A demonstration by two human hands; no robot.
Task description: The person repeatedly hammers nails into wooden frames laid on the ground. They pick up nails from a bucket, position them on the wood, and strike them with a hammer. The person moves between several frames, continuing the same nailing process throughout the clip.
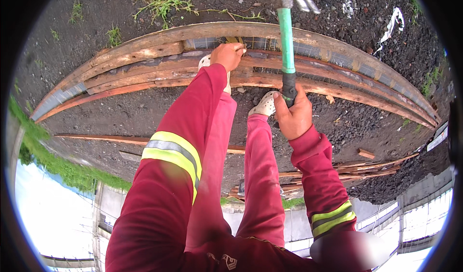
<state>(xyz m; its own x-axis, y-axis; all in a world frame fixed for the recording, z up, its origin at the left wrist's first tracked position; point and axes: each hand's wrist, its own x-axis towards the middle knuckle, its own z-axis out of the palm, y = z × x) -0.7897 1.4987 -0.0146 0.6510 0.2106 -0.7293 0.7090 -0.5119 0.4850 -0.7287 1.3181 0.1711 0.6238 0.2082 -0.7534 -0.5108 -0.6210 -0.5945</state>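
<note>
My right hand (295, 116) is wrapped round the black grip of a claw hammer (286, 40). Its green handle stands up in the picture, with the metal head at the top. My left hand (226, 56) is closed, fingertips pinched together over the gap between the long wooden boards (173, 75); whatever they hold is too small to make out. Wire mesh (258, 44) and a grey sheet show between the boards. Close by my left hand, one light perforated clog (204, 61) rests on the boards. The other clog (264, 104) is on the dirt beside my right hand.
Loose wood strips (347, 171) lie on the dark ground behind my feet, with a short wood offcut (366, 154) nearby. A gravel heap (390, 187) is at the right. Weeds (164, 4) and a white scrap (391, 25) lie beyond the boards.
</note>
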